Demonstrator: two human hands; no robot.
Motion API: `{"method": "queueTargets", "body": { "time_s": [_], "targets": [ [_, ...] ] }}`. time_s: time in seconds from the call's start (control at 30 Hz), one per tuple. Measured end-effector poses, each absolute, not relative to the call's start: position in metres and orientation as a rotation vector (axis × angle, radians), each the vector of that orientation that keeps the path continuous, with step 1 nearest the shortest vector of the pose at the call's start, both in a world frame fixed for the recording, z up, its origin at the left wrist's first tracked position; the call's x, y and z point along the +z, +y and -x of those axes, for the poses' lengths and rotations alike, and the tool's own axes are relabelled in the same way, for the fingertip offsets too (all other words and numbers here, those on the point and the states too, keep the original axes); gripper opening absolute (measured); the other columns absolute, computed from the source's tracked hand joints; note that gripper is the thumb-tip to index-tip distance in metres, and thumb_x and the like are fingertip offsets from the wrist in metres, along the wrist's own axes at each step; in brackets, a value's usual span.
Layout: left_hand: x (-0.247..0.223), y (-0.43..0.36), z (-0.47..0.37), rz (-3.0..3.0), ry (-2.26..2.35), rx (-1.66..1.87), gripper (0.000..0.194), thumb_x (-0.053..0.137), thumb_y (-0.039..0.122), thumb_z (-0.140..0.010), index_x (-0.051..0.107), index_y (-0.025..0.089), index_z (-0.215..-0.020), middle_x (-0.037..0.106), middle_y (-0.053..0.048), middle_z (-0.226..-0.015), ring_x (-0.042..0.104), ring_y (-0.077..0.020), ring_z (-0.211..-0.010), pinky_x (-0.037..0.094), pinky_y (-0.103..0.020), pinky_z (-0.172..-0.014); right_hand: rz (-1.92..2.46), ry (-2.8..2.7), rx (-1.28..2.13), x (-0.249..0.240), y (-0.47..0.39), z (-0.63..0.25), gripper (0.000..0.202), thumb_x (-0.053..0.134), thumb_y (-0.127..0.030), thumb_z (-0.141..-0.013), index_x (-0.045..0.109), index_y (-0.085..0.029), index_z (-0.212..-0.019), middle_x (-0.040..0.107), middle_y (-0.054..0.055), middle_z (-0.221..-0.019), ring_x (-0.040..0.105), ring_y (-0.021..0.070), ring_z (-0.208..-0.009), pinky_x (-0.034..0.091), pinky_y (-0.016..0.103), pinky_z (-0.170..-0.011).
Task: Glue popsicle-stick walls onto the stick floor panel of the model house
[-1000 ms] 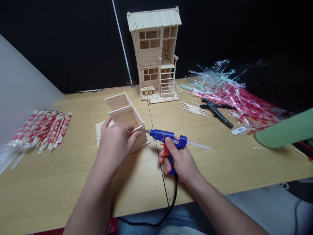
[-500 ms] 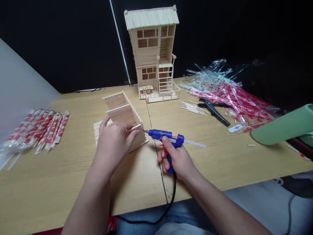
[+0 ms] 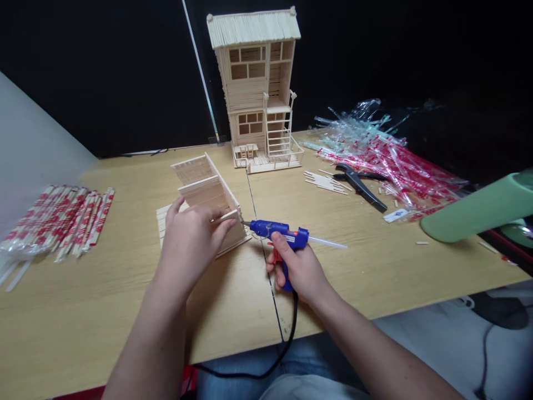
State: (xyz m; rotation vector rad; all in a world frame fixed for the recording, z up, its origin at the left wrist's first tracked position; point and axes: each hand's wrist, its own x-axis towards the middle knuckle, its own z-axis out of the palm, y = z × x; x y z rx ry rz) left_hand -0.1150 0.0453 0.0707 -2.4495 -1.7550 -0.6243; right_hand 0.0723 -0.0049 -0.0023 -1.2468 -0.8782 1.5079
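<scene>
Both grips clamped: left hand [image 3: 192, 233] on wooden stick model [image 3: 208, 191], right hand [image 3: 303, 268] around blue glue gun [image 3: 268, 228]

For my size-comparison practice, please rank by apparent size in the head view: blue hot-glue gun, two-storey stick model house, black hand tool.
1. two-storey stick model house
2. blue hot-glue gun
3. black hand tool
</scene>
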Motion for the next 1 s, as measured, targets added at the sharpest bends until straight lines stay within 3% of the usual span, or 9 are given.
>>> {"method": "queueTargets", "body": {
  "time_s": [0.23,0.8,1.0],
  "targets": [
    [0.0713,0.0456,0.1148,2.437,-1.755,-0.615,0.027,0.061,0.042,-0.090,0.078,0.021,-0.091,0.078,-0.006,-0.083,0.072,-0.0260,-0.081,0.033,-0.055,-0.114,1.364,-0.987,1.440,-0.0059,-0.0065,-0.0735,0.066,0.060,-0.078,-0.078,0.057,-0.017,-0.056,0.058,0.001,-0.048,0.050,0.0094,-0.032,0.044,0.021,-0.033],
    [0.0705,0.0464,0.1144,2.425,-1.776,-0.584,0.029,0.060,0.044,-0.091,0.077,0.020,-0.087,0.078,-0.007,-0.080,0.071,-0.0245,-0.075,0.033,-0.054,-0.114,1.414,-1.129,1.320,0.0011,-0.0117,-0.0741,0.055,0.057,-0.069,-0.087,0.065,-0.016,-0.073,0.064,0.000,-0.059,0.052,0.0064,-0.034,0.039,0.016,-0.033],
    [0.0709,0.0467,0.1146,2.429,-1.772,-0.588,0.028,0.060,0.043,-0.091,0.077,0.021,-0.091,0.078,-0.007,-0.083,0.073,-0.0260,-0.079,0.034,-0.055,-0.114,1.468,-1.196,1.258,-0.0009,-0.0134,-0.0754,0.059,0.055,-0.070,-0.088,0.061,-0.017,-0.065,0.062,0.001,-0.055,0.053,0.0070,-0.034,0.041,0.017,-0.037]
  ]
}}
